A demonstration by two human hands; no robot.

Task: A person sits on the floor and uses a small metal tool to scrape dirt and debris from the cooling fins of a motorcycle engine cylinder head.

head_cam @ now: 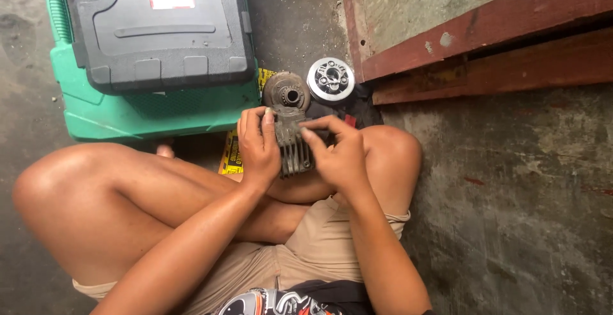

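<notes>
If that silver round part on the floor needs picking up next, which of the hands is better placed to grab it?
Probably the right hand. It lies on the same side as the silver round part, while the left hand wraps the finned metal piece and could keep steadying it.

In the middle of the frame, the left hand and the right hand grip a grey finned metal part from both sides. Just above it, a round silver disc lies on the floor, and a dark tool case rests on a green case in the upper left.
</notes>
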